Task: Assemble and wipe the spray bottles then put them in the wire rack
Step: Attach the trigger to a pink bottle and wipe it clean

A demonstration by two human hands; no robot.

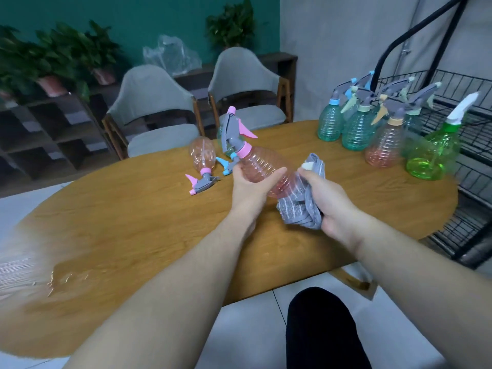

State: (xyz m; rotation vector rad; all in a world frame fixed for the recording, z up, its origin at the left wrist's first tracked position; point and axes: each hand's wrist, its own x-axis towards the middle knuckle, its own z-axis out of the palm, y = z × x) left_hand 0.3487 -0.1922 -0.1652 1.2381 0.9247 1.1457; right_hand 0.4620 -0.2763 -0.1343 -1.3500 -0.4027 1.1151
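A pink spray bottle (262, 166) with its grey and pink trigger head fitted is held tilted above the middle of the tabletop (133, 222). The left hand (250, 186) grips its body from below, while the right hand (323, 199) clutches a grey cloth (306, 206) against the bottle's base. Another pink bottle (202, 161) lies beside it. Assembled bottles (372, 129) stand at the far right edge, next to the wire rack (468, 145).

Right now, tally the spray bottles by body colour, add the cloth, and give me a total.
Pink bottles: 3, one in the left hand, one lying, one standing
Teal bottles: 4, three standing, one lying
Green bottle: 1
Grey cloth: 1, in the right hand
Total: 9; the standing cluster may hide more.
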